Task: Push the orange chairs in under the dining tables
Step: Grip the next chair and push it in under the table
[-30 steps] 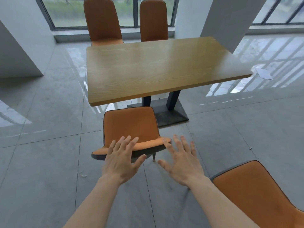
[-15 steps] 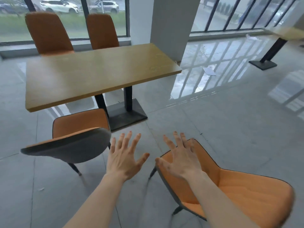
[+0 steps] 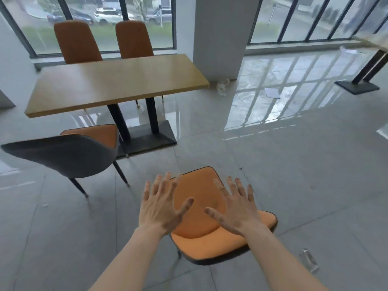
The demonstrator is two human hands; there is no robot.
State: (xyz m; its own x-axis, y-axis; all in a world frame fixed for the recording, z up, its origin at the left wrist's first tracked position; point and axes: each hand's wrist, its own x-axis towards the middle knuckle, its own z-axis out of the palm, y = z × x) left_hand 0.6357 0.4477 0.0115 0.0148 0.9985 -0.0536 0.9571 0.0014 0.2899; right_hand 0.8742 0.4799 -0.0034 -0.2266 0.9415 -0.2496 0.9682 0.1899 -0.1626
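Observation:
An orange chair [image 3: 201, 213] stands on the open floor in front of me, well away from the wooden dining table [image 3: 113, 82]. My left hand [image 3: 161, 204] and my right hand [image 3: 235, 206] hover above its seat and backrest with fingers spread, holding nothing. A second orange chair with a grey back [image 3: 69, 150] stands at the table's near side, its seat just at the table edge. Two more orange chairs, one on the left [image 3: 76, 42] and one on the right [image 3: 133, 38], stand tucked in at the table's far side.
A white pillar [image 3: 220, 34] rises behind the table's right end. Another table's black base [image 3: 357, 87] sits at the far right. Paper scraps [image 3: 271, 93] and a clear plastic piece [image 3: 308, 262] lie on the glossy tiled floor. Windows line the back wall.
My view has swung right from the grey-backed chair to the loose orange chair. Both open hands moved with it and now hover over that chair.

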